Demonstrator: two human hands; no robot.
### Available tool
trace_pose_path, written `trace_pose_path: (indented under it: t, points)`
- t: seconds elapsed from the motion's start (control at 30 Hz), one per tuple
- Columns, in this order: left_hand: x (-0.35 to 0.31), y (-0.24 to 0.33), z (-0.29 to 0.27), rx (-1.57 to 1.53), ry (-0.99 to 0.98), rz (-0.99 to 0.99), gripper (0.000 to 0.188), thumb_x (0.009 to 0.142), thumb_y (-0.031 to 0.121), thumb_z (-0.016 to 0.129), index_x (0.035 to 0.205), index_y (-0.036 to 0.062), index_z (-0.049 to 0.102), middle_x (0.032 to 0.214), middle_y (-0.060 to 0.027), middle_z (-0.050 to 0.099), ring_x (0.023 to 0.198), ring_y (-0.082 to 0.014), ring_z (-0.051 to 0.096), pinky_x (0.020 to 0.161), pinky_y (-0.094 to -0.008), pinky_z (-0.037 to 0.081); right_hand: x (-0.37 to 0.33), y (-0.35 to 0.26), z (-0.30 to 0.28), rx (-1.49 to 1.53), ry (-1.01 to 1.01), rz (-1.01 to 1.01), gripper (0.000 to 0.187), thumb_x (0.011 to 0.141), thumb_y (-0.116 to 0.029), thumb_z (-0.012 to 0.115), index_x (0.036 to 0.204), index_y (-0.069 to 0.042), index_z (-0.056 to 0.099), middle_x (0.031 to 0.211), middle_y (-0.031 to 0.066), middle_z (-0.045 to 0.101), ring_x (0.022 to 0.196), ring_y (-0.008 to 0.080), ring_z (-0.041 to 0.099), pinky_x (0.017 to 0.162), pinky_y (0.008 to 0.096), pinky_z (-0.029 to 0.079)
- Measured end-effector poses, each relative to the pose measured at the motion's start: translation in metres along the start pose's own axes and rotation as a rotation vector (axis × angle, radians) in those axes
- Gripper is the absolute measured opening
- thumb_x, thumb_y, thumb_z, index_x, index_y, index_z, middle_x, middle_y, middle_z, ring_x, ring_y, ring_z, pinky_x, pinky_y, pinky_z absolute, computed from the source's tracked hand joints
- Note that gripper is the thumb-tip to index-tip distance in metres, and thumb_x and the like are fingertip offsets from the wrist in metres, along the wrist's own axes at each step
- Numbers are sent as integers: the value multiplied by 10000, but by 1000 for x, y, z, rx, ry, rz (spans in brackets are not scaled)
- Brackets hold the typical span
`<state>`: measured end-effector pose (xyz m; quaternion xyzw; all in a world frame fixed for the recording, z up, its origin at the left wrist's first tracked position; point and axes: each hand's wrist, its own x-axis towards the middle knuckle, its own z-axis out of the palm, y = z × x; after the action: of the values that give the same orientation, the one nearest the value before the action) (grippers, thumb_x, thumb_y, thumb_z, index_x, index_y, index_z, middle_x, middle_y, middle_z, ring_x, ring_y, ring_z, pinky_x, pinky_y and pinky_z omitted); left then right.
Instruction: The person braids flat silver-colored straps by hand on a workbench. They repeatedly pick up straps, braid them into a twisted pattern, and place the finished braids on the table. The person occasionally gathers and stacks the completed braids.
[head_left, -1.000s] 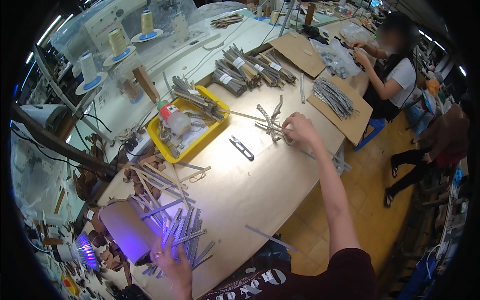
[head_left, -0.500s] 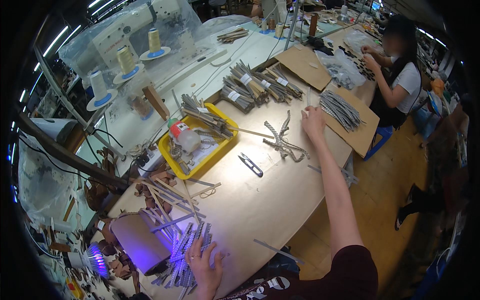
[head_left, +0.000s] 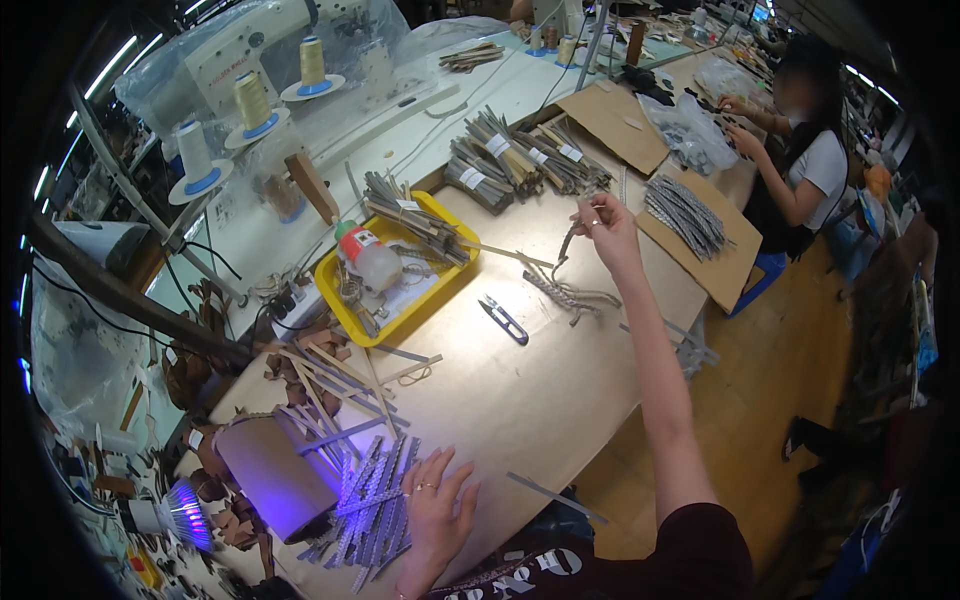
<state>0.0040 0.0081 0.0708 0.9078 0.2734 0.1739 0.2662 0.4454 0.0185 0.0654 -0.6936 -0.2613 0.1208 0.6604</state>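
Note:
My right hand [head_left: 612,240] is raised over the far middle of the table, fingers pinched on one end of a grey braided strip [head_left: 567,243] that hangs down. Below it a few more braided strips [head_left: 568,293] lie crossed on the tabletop. My left hand [head_left: 438,505] is open, fingers spread, at the right edge of a pile of grey braided strips [head_left: 372,495] lit violet. Whether its fingertips touch the pile I cannot tell. A pair of thread snips [head_left: 505,320] lies between my hands. More braided strips [head_left: 690,215] are stacked on cardboard [head_left: 735,262] at the right.
A yellow tray [head_left: 400,333] holds a bottle [head_left: 368,258] and strip bundles. Tied bundles [head_left: 500,160] lie behind. A brown roll [head_left: 275,475] and violet lamp [head_left: 188,512] are at left. A co-worker [head_left: 800,160] sits far right.
My right hand has moved from beside the cardboard slightly left and nearer, and now lifts a braided strip off the loose ones. My left hand has shifted right, off the pile's middle.

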Motion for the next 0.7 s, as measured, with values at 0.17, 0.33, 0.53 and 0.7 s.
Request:
trace_pose_path:
  t: [0.17, 0.33, 0.53, 0.7]
  points:
    - [14, 12, 8, -244, -149, 50, 327, 860, 140, 711, 1178, 84, 661, 1335, -130, 581, 1241, -285, 549, 1052, -438, 372, -61, -49, -6, 442, 113, -135, 119, 960, -115, 624, 1034, -38, 570, 924, 112, 690, 744, 169, 694, 729, 284, 588]
    - [40, 18, 22, -1041, -129, -275, 519, 978, 191, 595, 1433, 11, 421, 1432, -166, 513, 1299, -263, 520, 1083, -375, 387, -175, -59, 17, 1118, -182, 515, 102, 981, -93, 523, 1078, -71, 547, 996, 146, 701, 803, 207, 725, 760, 334, 620]
    - [55, 9, 19, -1498, 225, -348, 511, 1083, 310, 340, 1431, -64, 362, 1402, -242, 508, 1272, -303, 542, 1094, -391, 420, -285, -57, 57, 1050, -320, 737, 167, 1003, -176, 559, 1118, -61, 520, 1032, 147, 663, 820, 241, 712, 806, 388, 594]
    - [44, -8, -7, -1448, 167, -334, 470, 1086, 313, 314, 1288, -80, 475, 1269, -255, 604, 1166, -315, 624, 1038, -388, 479, -290, -55, 33, 589, -525, 358, 491, 999, -453, 537, 1170, 7, 536, 946, 138, 669, 796, 188, 643, 729, 316, 529]
